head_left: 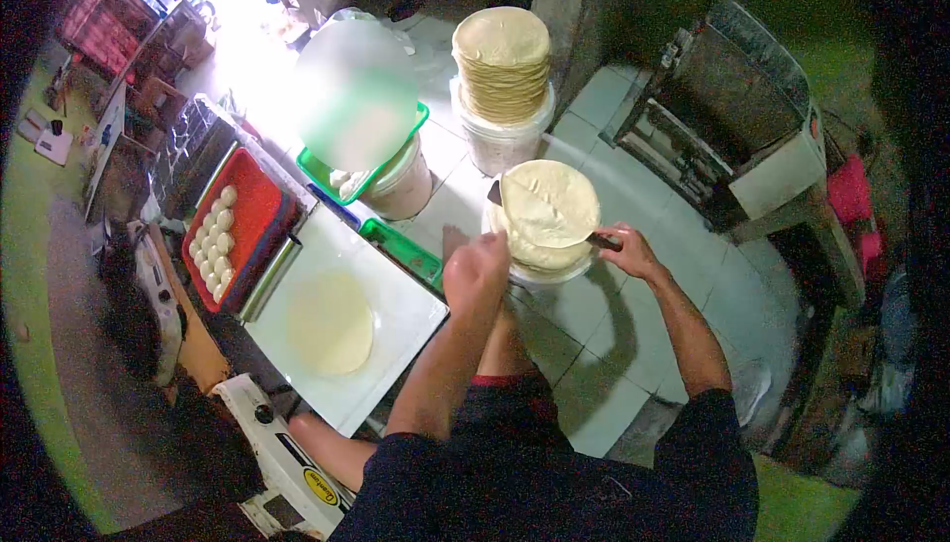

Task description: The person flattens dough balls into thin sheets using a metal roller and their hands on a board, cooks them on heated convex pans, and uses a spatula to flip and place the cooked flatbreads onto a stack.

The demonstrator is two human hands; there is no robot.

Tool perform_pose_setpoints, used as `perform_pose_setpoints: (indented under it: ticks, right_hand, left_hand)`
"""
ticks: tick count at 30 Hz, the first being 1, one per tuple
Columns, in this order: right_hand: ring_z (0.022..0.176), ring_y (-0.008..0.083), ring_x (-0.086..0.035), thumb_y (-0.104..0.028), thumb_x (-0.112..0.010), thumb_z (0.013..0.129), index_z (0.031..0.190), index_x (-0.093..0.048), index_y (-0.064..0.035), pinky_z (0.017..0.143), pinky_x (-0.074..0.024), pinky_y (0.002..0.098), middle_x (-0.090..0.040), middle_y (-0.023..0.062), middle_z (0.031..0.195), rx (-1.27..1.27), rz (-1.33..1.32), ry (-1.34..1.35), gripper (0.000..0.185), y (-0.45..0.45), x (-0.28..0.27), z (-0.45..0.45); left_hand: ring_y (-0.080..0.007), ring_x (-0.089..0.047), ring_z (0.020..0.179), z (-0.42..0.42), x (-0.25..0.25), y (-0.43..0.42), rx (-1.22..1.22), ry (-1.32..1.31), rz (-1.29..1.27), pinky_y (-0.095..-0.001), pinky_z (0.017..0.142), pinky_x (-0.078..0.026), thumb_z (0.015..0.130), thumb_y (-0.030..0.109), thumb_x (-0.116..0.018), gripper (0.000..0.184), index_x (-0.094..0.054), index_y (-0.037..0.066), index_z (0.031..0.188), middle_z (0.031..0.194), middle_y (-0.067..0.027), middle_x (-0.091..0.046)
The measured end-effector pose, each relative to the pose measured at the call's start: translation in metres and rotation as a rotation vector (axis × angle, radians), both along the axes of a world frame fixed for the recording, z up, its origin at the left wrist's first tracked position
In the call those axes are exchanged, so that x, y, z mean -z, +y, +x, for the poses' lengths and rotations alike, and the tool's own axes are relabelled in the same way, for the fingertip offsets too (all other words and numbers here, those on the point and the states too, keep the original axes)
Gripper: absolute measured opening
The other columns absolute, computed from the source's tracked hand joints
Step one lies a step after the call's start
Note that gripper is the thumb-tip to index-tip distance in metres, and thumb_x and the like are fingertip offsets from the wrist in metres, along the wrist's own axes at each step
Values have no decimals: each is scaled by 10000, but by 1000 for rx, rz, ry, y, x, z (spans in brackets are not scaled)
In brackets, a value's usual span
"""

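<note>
Fingers of the right hand (629, 253) grip a dark stick (604, 242) beside the dough stack (551, 207); the left hand (476, 270) bunches at its edge, grip unclear.

The floor (648, 319) is laid with pale, glossy tiles with thin dark joints, and a dark shadow falls on it just below the right hand (630, 253). A white bucket (539, 282) stands on it between the two hands. Beyond the left hand (475, 270) stands a second bucket (503, 151), with a third bucket (404, 188) to its left. The white tabletop (408, 316) lies to the left of the left hand, set at a slant, smooth and bright. One thin, round dough sheet (336, 324) lies flat on it, well apart from the hand.
</note>
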State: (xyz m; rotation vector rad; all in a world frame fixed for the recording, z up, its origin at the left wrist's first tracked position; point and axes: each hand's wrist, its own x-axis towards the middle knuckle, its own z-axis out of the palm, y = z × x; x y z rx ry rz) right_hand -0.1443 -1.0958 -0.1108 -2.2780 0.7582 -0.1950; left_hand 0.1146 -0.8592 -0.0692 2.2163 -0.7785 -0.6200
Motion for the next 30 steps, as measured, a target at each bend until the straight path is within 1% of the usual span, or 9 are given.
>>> perform_pose_setpoints:
  ticks: [7, 10, 13, 16, 17, 21, 24, 26, 30]
  right_hand:
    - [679, 194, -629, -187, -620, 890, 979, -679, 3, 668, -508, 342, -607, 68, 683, 340, 129, 61, 218, 4, 9, -13]
    - [744, 330, -671, -207, -624, 902, 979, -702, 18, 760, -526, 420, -686, 194, 807, 341, -16, 61, 250, 14, 30, -33]
    - [670, 234, -613, -215, -574, 907, 901, -619, 15, 650, -482, 403, -586, 116, 693, 396, -50, -94, 235, 45, 35, -13]
    - [751, 285, -629, -192, -581, 907, 1042, -602, 2, 716, -490, 414, -594, 136, 800, 444, -125, -10, 237, 71, 29, 25]
    - [998, 356, -614, -182, -614, 893, 1143, -564, -30, 836, -491, 467, -623, 182, 1097, 462, -180, -60, 297, 74, 45, 27]
    - [1233, 383, -500, -146, -655, 858, 1192, -579, -45, 1026, -396, 527, -568, 186, 1236, 370, -428, -95, 357, 114, 2, 52]
    - [1275, 384, -475, -114, -668, 839, 1193, -603, -50, 1078, -376, 504, -565, 193, 1237, 267, -304, -214, 365, 141, -11, 85]
    - [1204, 359, -542, -73, -656, 850, 1129, -643, -39, 1031, -441, 467, -593, 182, 1213, 171, -187, -299, 282, 159, -31, 120]
    - [1030, 288, -654, -63, -652, 854, 1012, -713, -34, 880, -538, 398, -688, 134, 1041, -39, 115, -339, 172, 206, -72, 196]
  left_hand:
    - [-391, -376, 1379, -53, 59, -42, 597, -824, 35, -534, 1108, -349, 933, 399, -587, 592, -454, 120, 1438, 1491, -153, -432]
    - [-378, -328, 1443, -88, 127, -22, 873, -744, -17, -649, 1138, -258, 958, 375, -563, 642, -353, 153, 1522, 1586, -131, -339]
    - [-318, -347, 1442, -95, 65, -7, 921, -289, 27, -587, 1157, -282, 971, 361, -551, 594, -386, 160, 1505, 1583, -106, -353]
    - [-293, -396, 1411, -68, 49, 43, 632, -208, -165, -505, 1162, -310, 974, 327, -553, 520, -469, 111, 1440, 1533, -123, -424]
    - [-315, -429, 1377, -48, 47, 63, 442, 73, -326, -476, 1152, -325, 967, 294, -565, 476, -511, 80, 1389, 1487, -153, -466]
    - [-425, -412, 1373, 49, 18, 215, 130, -318, -84, -466, 1143, -351, 809, 229, -783, 639, -495, -12, 1326, 1459, -277, -436]
    - [-575, -166, 1444, 60, 19, 310, 217, -264, 493, -619, 1134, -283, 800, 315, -781, 646, -513, 29, 1314, 1588, -281, -215]
    - [-544, -244, 1431, 75, 78, 362, 270, -448, 374, -648, 1136, -253, 846, 238, -719, 562, -481, 17, 1305, 1559, -292, -272]
    - [-508, -580, 996, 129, 30, 341, 151, -363, 281, -603, 880, -461, 876, 135, -633, 405, -451, -28, 1198, 1064, -318, -590]
